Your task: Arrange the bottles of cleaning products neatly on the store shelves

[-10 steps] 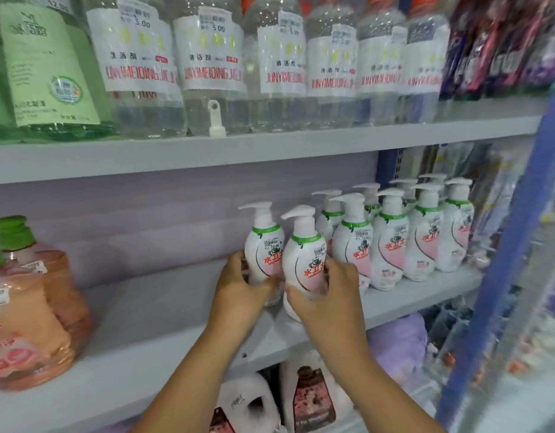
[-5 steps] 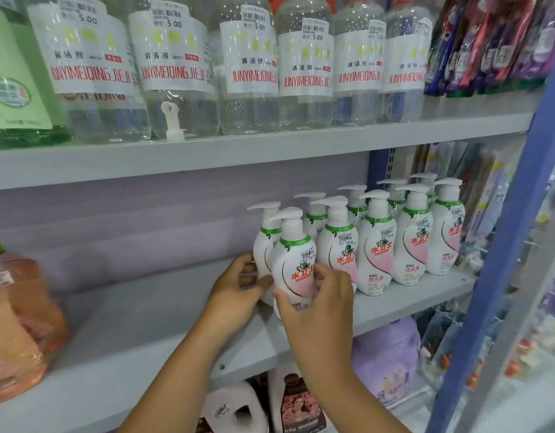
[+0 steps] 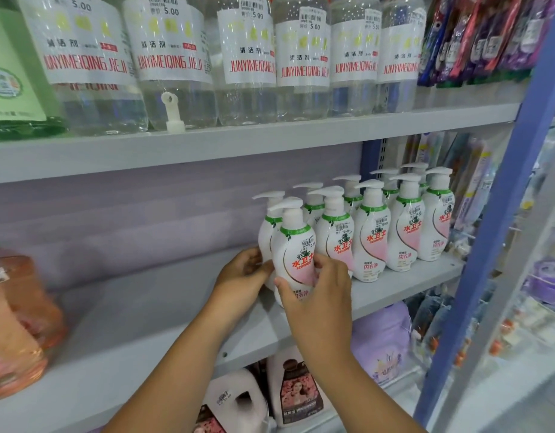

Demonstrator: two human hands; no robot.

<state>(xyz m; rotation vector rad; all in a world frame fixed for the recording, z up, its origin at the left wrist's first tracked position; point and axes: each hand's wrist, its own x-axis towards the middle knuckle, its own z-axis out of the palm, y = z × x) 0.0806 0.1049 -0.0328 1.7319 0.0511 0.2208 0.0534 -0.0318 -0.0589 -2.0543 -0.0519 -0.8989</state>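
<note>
Two hands square up pump bottles on a store's mid shelf (image 3: 145, 323).

Right hand (image 3: 320, 295) has fingers curled round the front pump bottle (image 3: 293, 251), thumb across its lower label; left hand (image 3: 242, 276) grips the bottle behind (image 3: 265, 235), both at the left end of the row (image 3: 395, 223). Bottles look like smooth rigid plastic, prob. light-to-moderate if full, top-heavy at the pump; best held at the waist, not the nozzle. Vs 1 s ago: the pair was side by side w/ a gap to the row; now stacked front-to-back, touching it.
</note>
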